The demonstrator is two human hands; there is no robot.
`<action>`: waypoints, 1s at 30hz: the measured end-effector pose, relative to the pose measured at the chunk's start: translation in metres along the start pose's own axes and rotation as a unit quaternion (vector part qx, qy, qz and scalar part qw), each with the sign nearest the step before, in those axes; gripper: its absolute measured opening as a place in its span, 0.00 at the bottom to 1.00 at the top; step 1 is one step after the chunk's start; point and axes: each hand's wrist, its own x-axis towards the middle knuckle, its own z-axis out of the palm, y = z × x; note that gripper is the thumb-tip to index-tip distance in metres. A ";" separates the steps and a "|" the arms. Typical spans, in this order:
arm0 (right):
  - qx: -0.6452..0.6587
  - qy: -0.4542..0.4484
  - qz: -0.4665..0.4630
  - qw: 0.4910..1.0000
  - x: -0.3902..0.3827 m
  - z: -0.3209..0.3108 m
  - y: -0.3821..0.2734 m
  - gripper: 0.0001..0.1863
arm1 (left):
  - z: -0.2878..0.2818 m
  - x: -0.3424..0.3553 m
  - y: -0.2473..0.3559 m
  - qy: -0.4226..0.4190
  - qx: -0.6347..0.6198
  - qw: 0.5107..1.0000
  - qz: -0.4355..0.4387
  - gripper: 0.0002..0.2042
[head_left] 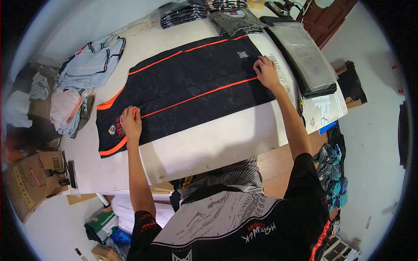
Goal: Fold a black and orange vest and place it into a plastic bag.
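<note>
A black sleeveless jersey (187,78) with orange piping and orange-trimmed openings lies spread out flat on a white table, its patterned logo end to the left and its hem to the right. Near the logo, my left hand (131,122) pinches the cloth beside an orange strip, fingers bent and pressed together. At the hem end, my right hand (266,71) has thumb and forefinger closed on the fabric by the orange piping, the other fingers curled. Part of the cloth is hidden beneath both hands.
The white table (209,139) carries a heap of light-blue garments (91,63) at left, bagged dark clothes (183,14) at the far side and a stack of clear plastic bags (305,56) at right. A cardboard box (37,182) stands by the left corner.
</note>
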 end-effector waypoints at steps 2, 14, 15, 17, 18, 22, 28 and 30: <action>-0.042 0.055 0.016 0.997 -0.007 0.005 -0.024 0.12 | 0.004 -0.006 0.008 0.021 0.036 0.999 -0.028 0.11; 0.034 -0.090 -0.053 0.994 -0.078 -0.005 -0.161 0.37 | -0.004 -0.054 0.077 -0.127 0.081 0.984 0.091 0.30; 0.033 -0.092 -0.053 0.994 -0.083 -0.011 -0.165 0.37 | -0.008 -0.059 0.077 -0.128 0.079 0.985 0.090 0.30; 0.026 -0.126 -0.046 0.991 -0.100 -0.026 -0.177 0.39 | -0.018 -0.076 0.081 -0.149 0.076 0.983 0.080 0.30; 0.038 -0.120 -0.049 0.991 -0.110 -0.029 -0.180 0.38 | -0.026 -0.086 0.087 -0.157 0.061 0.983 0.069 0.31; 0.058 -0.163 -0.024 0.985 -0.139 -0.058 -0.190 0.39 | -0.043 -0.117 0.098 -0.186 0.063 0.980 0.043 0.31; 0.046 -0.110 -0.026 0.993 -0.112 -0.043 -0.164 0.27 | -0.052 -0.103 0.096 -0.097 0.036 0.992 0.078 0.21; 0.035 -0.108 -0.038 0.993 -0.094 -0.038 -0.141 0.21 | -0.049 -0.085 0.087 -0.082 0.045 0.992 0.081 0.19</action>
